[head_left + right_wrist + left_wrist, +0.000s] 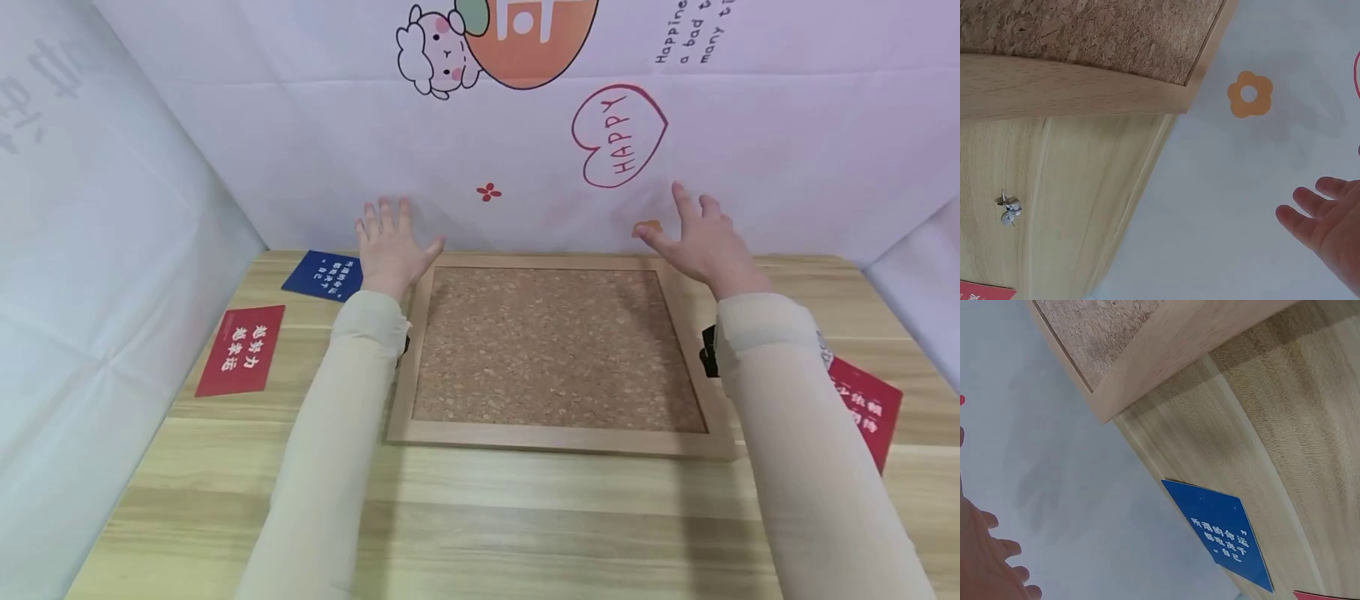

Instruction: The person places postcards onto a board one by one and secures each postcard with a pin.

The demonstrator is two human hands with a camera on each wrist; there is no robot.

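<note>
A wood-framed cork board lies flat on the wooden table. My left hand is over its far left corner in the head view, fingers spread and straight, holding nothing. On the other side, my right hand is raised by the far right corner, thumb and fingers apart, and it is empty too. In the left wrist view only part of the left hand shows, at the lower left. The fingers of the right hand extend in front of the white cloth in the right wrist view.
A blue card and a red card lie left of the board; another red card is partly behind the right sleeve. Small silver metal pieces sit right of the board. A printed white cloth hangs at the table's far edge.
</note>
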